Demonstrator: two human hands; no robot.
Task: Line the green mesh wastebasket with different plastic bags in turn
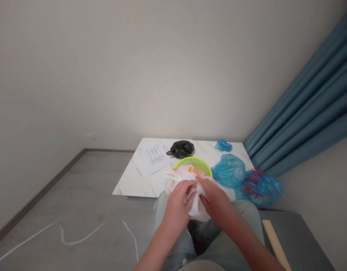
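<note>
While left hand and right hand close on one white plastic bag, marble-top table at center, three blue plastic bags, one black bag, one green mesh basket, one paper sheet, blue curtain at right

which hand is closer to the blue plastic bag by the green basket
Right. The right hand is just below and left of the blue plastic bag in the head view; the left hand is farther left, beyond the white plastic bag both hands hold.

Head camera faces forward, down onto left hand, right hand
</note>
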